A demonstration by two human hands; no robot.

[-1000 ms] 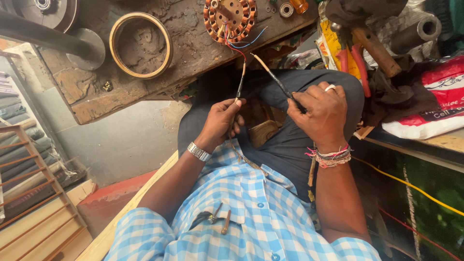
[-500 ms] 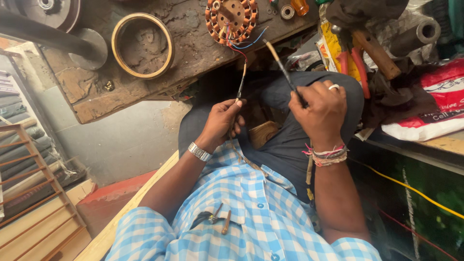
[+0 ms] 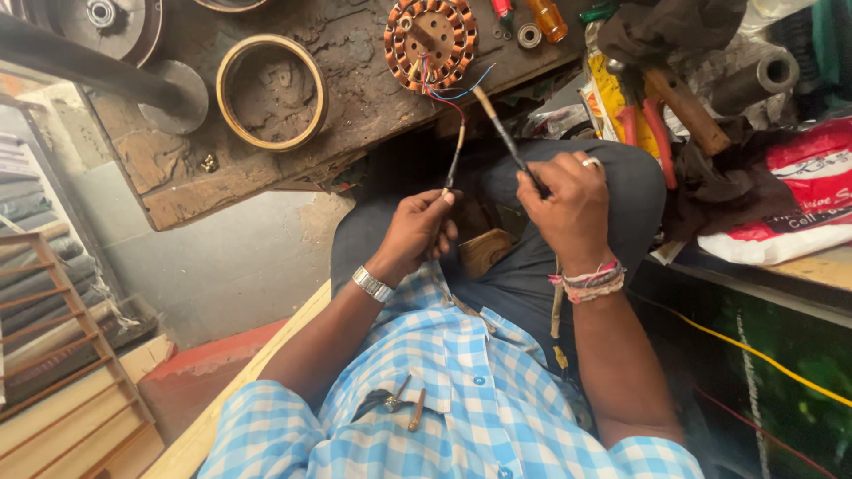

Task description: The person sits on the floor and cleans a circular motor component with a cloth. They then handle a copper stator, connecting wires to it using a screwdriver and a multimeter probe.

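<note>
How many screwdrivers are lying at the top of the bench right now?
3: red-handled screwdriver, orange-handled screwdriver beside it, green-handled screwdriver further right. All are cropped by the frame edge; the clutter may hide more.

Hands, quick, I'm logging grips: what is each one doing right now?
Left hand: closed, pinching a sleeved wire from the copper-wound stator.
Right hand: closed on a thin rod-like tool.

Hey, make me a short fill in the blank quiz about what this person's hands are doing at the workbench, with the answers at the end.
1. The left hand pinches a thin ____ that leads up to the copper-wound stator.
2. The right hand holds a slim tool and wears a ____ on one finger.
3. A metal ____ sits on the left wrist.
4. On the bench, left of the stator, lies a round brass-coloured ____.

Answers: wire; ring; watch; ring
</note>
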